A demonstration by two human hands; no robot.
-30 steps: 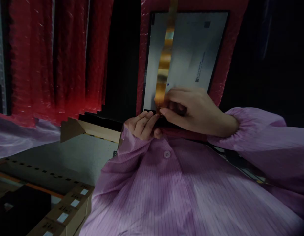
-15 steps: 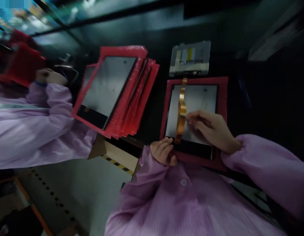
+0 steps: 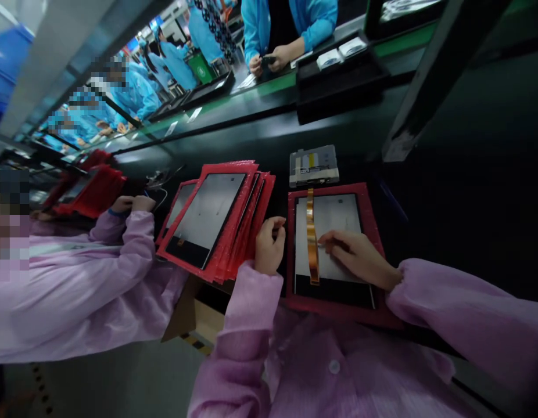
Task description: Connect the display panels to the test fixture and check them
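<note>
A flat screen panel (image 3: 336, 223) with a white face and a black lower strip lies on a red bubble-wrap bag (image 3: 373, 229). Along its left side runs a gold flex cable (image 3: 312, 244). My right hand (image 3: 360, 258) rests over the panel, its thumb and forefinger closed at the cable's edge; what they pinch is too small to make out. My left hand (image 3: 269, 247) hovers between this panel and a stack of red bags (image 3: 238, 232), fingers loosely curved, thumb apart, holding nothing. On top of the stack lies another screen panel (image 3: 208, 215).
Behind my panel sits a clear plastic case (image 3: 314, 166). A blue pen (image 3: 393, 198) lies to the right. At the left, a co-worker's sleeve (image 3: 121, 249) reaches beside the stack. An open cardboard box (image 3: 203, 319) stands below the table edge. A black tray (image 3: 339, 81) is beyond.
My left hand has left the panel's lower left corner and moved up and left toward the stack. My right hand stays by the cable. The view has tilted up, showing more people behind.
</note>
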